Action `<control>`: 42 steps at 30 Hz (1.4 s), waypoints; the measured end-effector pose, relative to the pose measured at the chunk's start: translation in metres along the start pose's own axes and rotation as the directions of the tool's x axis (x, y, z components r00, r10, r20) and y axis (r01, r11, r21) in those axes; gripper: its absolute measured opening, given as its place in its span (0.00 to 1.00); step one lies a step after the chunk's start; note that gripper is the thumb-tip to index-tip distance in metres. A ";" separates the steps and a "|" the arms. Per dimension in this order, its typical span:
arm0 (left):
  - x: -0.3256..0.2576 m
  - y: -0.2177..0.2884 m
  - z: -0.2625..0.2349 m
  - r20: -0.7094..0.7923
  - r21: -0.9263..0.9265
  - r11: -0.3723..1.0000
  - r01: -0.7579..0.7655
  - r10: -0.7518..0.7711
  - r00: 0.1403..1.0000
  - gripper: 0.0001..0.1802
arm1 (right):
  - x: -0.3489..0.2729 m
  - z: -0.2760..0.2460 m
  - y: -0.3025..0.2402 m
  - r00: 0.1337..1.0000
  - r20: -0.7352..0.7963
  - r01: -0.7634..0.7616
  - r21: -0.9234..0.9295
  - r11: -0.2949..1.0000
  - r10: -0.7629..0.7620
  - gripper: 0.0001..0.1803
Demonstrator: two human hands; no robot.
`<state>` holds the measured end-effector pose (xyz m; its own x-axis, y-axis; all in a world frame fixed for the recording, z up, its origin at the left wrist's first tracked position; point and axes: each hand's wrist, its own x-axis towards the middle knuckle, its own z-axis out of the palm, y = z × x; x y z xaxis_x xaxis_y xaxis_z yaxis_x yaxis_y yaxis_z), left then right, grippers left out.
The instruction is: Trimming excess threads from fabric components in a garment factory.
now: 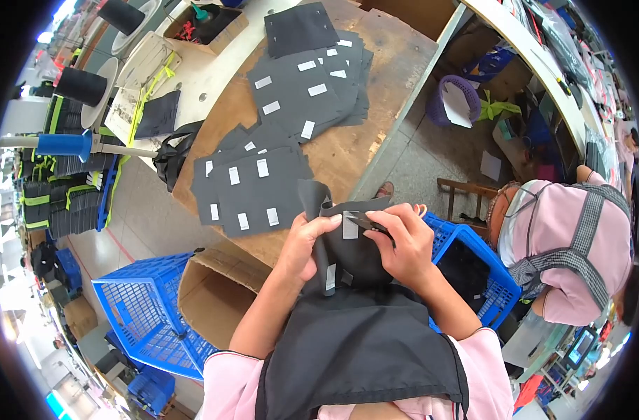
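Both hands up in front of the dark apron, close together, near the near edge of the wooden surface (344, 155).

Left hand (305, 241): thumb and fingers clamped on the dark fabric piece (367, 267), gripping it at its left side, where the cloth folds and stands up in a loose flap. The piece is held up off the surface, between the two hands and just above the apron. A white patch (350, 228) sits on it, near the upper edge; a second pale patch shows lower left.

Right hand (409, 241): fingers and thumb pinched on a small dark tool (362, 221), its narrow end pointing left over the upper part of the white patch. Cannot tell whether the tip touches.

On the surface, two spread piles of similar dark pieces with white patches: the nearer pile (248, 190) just beyond the left hand, the farther pile (291, 94) up and to the right of it. At the far end, a dark piece (302, 29) overlaps the farther pile.

Left of the person: a blue crate (141, 281), lattice-sided, with an open cardboard box (225, 285) against it. Right: another blue crate (498, 285), dark material inside. Beyond that, a co-worker (570, 241) in a pink top with checked straps.
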<state>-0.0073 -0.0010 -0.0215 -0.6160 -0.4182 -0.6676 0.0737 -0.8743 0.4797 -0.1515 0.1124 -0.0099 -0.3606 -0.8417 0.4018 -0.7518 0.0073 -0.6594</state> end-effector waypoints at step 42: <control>0.056 0.079 -0.020 0.316 0.537 0.470 -0.700 0.658 0.684 0.55 | 0.116 -0.024 0.035 0.835 0.548 -0.515 0.744 0.426 0.053 0.13</control>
<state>-0.0203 -0.0986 -0.0325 -0.6206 -0.7831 0.0390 0.0446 0.0144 0.9989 -0.2332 0.0280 0.0292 -0.0379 -0.9981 -0.0476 0.2766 0.0353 -0.9603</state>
